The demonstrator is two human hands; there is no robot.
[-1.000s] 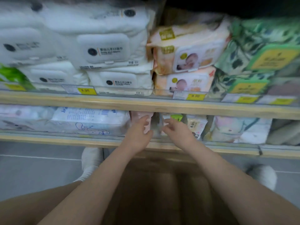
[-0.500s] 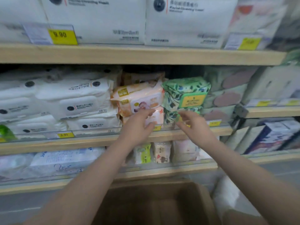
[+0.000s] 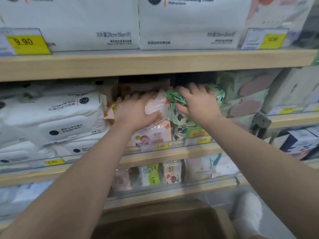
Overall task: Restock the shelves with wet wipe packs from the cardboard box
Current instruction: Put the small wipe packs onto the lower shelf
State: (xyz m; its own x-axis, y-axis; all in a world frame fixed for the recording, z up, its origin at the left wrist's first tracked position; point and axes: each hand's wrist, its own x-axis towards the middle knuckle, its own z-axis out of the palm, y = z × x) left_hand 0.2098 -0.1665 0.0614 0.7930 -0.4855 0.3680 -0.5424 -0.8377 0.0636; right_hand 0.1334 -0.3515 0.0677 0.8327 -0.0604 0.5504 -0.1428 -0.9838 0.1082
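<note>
On the middle shelf [image 3: 172, 155] my left hand [image 3: 136, 109] lies over the top orange-and-white baby wipe pack [image 3: 156, 106], fingers on top and thumb under its front edge. A second pack of that kind [image 3: 151, 135] lies beneath it. My right hand [image 3: 196, 102] rests with spread fingers on the green leaf-print wipe pack [image 3: 179, 118] beside it, pressing its top. The brown cardboard box [image 3: 164, 223] stands open on the floor below my arms; its inside is dark.
White wipe packs [image 3: 57, 118] fill the shelf to the left, pale floral packs [image 3: 248, 94] the right. Large white towel packs [image 3: 189, 23] stand on the upper shelf. Small packs [image 3: 160, 173] line the lower shelf. A white shoe [image 3: 248, 209] sits right of the box.
Both hands rose from the lower shelf to the middle shelf and now press on the orange and green packs. The view tilted upward.
</note>
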